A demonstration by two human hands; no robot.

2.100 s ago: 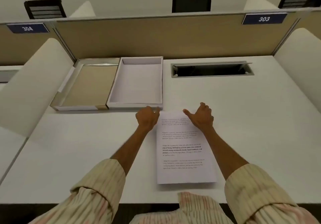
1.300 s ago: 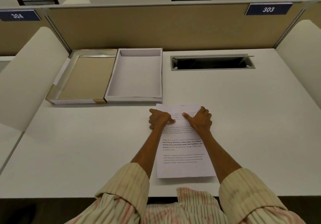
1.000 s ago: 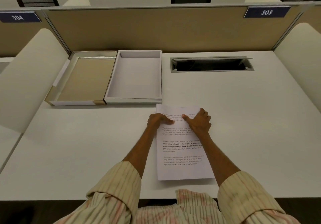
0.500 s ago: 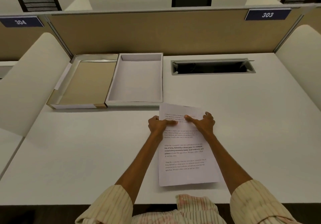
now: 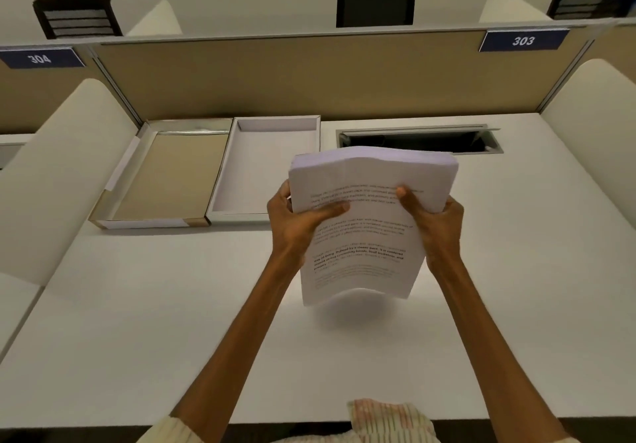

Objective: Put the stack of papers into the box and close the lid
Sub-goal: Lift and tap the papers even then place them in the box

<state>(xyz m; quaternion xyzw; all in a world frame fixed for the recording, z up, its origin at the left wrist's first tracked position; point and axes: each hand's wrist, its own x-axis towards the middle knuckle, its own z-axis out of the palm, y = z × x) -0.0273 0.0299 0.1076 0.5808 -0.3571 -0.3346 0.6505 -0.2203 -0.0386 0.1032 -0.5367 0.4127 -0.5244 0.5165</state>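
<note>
A thick stack of printed papers (image 5: 364,222) hangs in the air above the white desk, its far end raised toward me and its near end drooping. My left hand (image 5: 297,222) grips its left edge, thumb across the top sheet. My right hand (image 5: 435,220) grips its right edge the same way. The open white box (image 5: 241,153) lies at the back left of the desk, just left of the stack, with nothing inside it. Its lid (image 5: 161,177), tan inside, lies flat and touching the box's left side.
A tan partition (image 5: 309,74) closes off the back of the desk. A cable slot (image 5: 418,140) is cut into the desk behind the stack. White curved dividers (image 5: 58,174) stand at both sides. The bare desk (image 5: 155,322) stretches in front of the box.
The stack lay flat on the desk under both hands. Both hands have now gripped its sides and lifted it off the surface, far end tilted up.
</note>
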